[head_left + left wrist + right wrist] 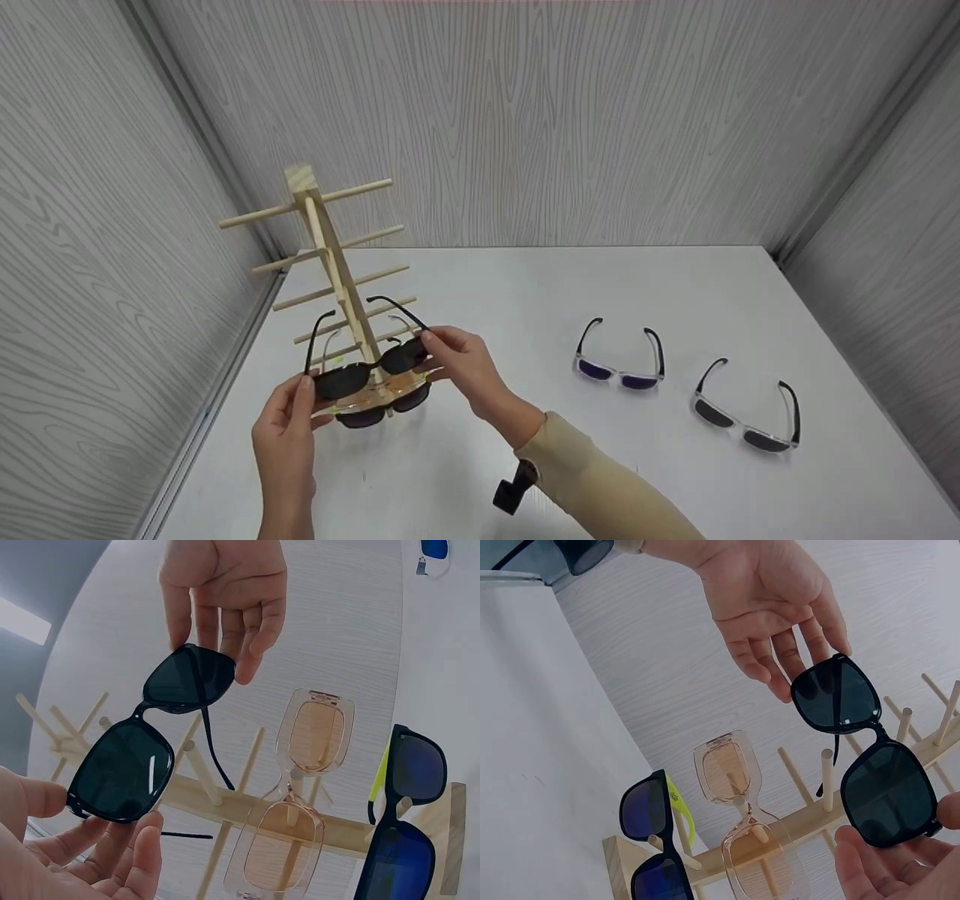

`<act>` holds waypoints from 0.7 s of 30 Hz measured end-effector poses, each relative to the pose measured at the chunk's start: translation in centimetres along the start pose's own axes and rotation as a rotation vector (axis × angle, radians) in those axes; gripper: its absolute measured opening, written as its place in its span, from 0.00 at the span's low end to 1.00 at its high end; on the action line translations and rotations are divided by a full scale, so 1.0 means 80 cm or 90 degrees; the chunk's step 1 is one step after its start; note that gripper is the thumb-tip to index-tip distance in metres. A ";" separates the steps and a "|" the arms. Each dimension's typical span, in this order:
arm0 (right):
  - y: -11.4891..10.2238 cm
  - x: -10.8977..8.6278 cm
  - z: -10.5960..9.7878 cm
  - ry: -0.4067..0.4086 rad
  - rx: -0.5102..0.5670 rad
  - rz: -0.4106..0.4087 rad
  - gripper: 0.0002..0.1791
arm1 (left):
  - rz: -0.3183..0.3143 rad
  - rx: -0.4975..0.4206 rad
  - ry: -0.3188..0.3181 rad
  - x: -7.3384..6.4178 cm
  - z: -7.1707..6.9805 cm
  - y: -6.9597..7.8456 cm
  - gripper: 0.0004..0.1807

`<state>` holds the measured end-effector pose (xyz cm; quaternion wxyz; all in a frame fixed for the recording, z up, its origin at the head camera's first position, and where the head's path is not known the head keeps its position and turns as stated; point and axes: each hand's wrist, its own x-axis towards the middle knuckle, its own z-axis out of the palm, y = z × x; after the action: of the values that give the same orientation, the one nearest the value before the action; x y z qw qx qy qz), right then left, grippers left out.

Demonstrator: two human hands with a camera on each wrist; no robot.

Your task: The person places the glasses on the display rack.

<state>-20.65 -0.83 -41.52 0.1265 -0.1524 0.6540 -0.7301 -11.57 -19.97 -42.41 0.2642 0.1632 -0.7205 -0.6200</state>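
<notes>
A pair of black-framed sunglasses with dark lenses is held up in front of a wooden display rack, its temples unfolded and pointing towards the rack. My left hand pinches the left outer corner of the frame between thumb and fingers. At the opposite corner, by the hinge, my right hand grips the frame. Lower on the rack sit peach-tinted glasses with a clear frame. Below those hang dark sunglasses with blue-violet lenses and a yellow-green temple. The rack's upper pegs carry no glasses.
On the white table to the right lie clear-framed glasses with violet lenses and another clear-framed pair with grey lenses, temples unfolded. Wood-grain panels enclose the table at the back and sides.
</notes>
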 end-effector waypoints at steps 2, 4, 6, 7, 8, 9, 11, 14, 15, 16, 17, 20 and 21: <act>0.009 0.006 -0.001 0.001 0.003 0.011 0.17 | 0.001 0.002 0.003 0.003 0.000 -0.002 0.18; 0.018 0.011 -0.001 0.003 0.009 0.011 0.18 | 0.000 0.002 0.006 0.005 0.000 -0.004 0.18; 0.020 0.012 -0.001 0.004 0.011 0.010 0.18 | -0.003 0.003 0.006 0.008 0.000 -0.006 0.19; 0.021 0.013 0.000 0.005 0.012 0.009 0.18 | -0.005 0.004 0.006 0.009 0.000 -0.007 0.19; 0.021 0.013 0.000 0.004 0.011 0.006 0.19 | -0.009 0.005 0.008 0.010 0.001 -0.008 0.20; 0.021 0.014 0.000 0.004 0.010 0.004 0.19 | -0.012 0.006 0.009 0.011 0.001 -0.008 0.20; 0.020 0.015 0.000 0.003 0.005 0.000 0.19 | -0.021 0.004 0.008 0.014 0.001 -0.010 0.20; 0.019 0.017 0.000 0.004 -0.001 -0.004 0.19 | -0.032 -0.010 0.004 0.018 0.002 -0.015 0.20; 0.019 0.018 -0.001 0.005 -0.003 -0.003 0.19 | -0.034 -0.013 0.002 0.019 0.002 -0.016 0.20; 0.018 0.018 -0.001 0.007 -0.005 -0.002 0.19 | -0.036 -0.016 0.000 0.020 0.002 -0.018 0.20; 0.019 0.019 -0.001 0.009 -0.005 0.000 0.18 | -0.038 -0.018 -0.001 0.022 0.002 -0.020 0.20; 0.020 0.021 -0.001 0.013 -0.008 0.009 0.18 | -0.043 -0.013 -0.001 0.024 0.003 -0.023 0.20; 0.021 0.021 -0.001 0.014 -0.009 0.011 0.17 | -0.044 -0.012 0.001 0.024 0.003 -0.024 0.20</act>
<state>-22.30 -1.59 -43.10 0.1247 -0.1399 0.6619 -0.7257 -13.47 -21.21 -43.98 0.2443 0.1859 -0.7083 -0.6357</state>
